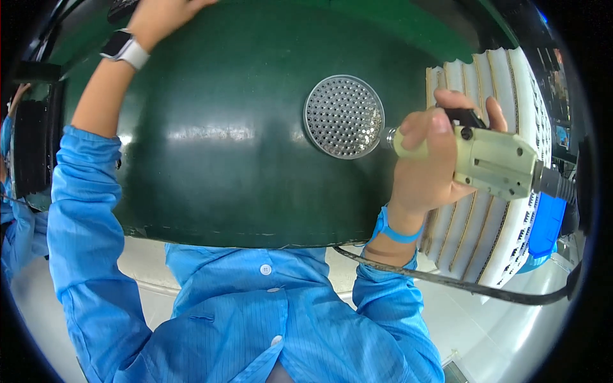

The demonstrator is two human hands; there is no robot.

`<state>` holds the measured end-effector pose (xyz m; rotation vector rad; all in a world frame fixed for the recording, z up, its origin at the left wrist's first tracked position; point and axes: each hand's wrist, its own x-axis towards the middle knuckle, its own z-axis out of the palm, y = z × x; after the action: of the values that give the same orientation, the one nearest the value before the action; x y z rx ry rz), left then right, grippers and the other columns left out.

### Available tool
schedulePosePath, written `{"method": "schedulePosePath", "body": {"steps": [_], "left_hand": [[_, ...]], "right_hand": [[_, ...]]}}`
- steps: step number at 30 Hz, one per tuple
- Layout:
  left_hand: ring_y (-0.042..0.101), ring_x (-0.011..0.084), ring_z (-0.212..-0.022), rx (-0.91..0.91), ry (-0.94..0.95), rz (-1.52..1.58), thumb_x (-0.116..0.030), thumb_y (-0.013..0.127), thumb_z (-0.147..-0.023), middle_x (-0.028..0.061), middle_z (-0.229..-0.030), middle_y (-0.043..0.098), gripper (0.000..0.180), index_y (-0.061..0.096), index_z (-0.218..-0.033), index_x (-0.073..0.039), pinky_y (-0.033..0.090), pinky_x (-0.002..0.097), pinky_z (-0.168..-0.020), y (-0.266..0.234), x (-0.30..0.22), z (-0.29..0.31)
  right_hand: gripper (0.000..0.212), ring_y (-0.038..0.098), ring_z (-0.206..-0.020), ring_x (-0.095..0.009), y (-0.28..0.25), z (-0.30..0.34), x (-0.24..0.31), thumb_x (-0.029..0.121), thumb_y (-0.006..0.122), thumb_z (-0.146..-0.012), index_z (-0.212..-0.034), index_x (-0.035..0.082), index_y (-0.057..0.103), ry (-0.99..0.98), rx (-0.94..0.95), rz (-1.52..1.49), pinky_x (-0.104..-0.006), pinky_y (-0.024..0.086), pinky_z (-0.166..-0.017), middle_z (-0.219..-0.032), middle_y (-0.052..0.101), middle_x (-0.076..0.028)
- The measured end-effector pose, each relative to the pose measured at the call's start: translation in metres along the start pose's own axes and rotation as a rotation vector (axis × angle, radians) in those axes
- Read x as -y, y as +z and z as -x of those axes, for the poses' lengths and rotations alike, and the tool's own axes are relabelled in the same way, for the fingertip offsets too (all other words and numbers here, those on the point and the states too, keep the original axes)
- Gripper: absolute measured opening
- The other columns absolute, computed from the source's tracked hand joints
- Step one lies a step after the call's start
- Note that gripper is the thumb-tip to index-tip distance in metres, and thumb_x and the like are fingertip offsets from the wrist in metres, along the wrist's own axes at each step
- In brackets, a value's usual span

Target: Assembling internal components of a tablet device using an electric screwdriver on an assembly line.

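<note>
My right hand point(424, 153) is wrapped round a pale yellow-green electric screwdriver point(498, 163). Its metal tip end points left, close to the right rim of a round dish point(311, 131). The dish has a plate full of small holes, and small shiny pieces, likely screws, are gathered toward its lower right. At the far upper left my left hand point(159, 22) reaches over the table, away from the dish. The picture's upper edge cuts off most of its fingers, so whether it holds anything is hidden.
A dark green tabletop point(223, 179) stretches before me. To the right stand several white and brown corrugated dividers point(466, 223), with a blue bin point(547, 223) beyond. A black cable point(447, 281) crosses at lower right. Another person's blue sleeve point(25, 239) shows at far left.
</note>
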<state>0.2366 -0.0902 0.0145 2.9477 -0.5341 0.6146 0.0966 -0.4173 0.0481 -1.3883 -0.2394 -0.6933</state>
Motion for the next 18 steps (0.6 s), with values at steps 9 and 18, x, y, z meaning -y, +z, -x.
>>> {"method": "schedulePosePath", "body": {"steps": [9,18], "left_hand": [[0.059,0.0387,-0.104,-0.246,-0.041,0.519,-0.023,0.070,-0.085,0.0204,-0.110,0.065,0.040,0.065,-0.119,-0.003,0.048,0.0434,-0.092,0.093,-0.015,-0.055],[0.064,0.0182,-0.097,-0.274,-0.824,1.556,-0.014,0.062,-0.096,0.0100,-0.110,0.067,0.029,0.064,-0.118,0.004,0.058,0.0338,-0.081,0.016,-0.024,-0.026]], "right_hand": [[0.063,0.053,-0.052,-0.015,-0.004,0.006,0.001,-0.006,0.063,-0.082,-0.138,0.000,0.035,0.010,-0.015,0.015,-0.0275,0.048,-0.048,-0.100,0.061,-0.024],[0.059,0.051,-0.052,-0.014,-0.001,0.007,0.000,-0.004,0.065,-0.083,-0.135,-0.001,0.037,-0.008,0.016,-0.027,-0.0260,0.048,-0.049,-0.100,0.062,-0.022]]}}
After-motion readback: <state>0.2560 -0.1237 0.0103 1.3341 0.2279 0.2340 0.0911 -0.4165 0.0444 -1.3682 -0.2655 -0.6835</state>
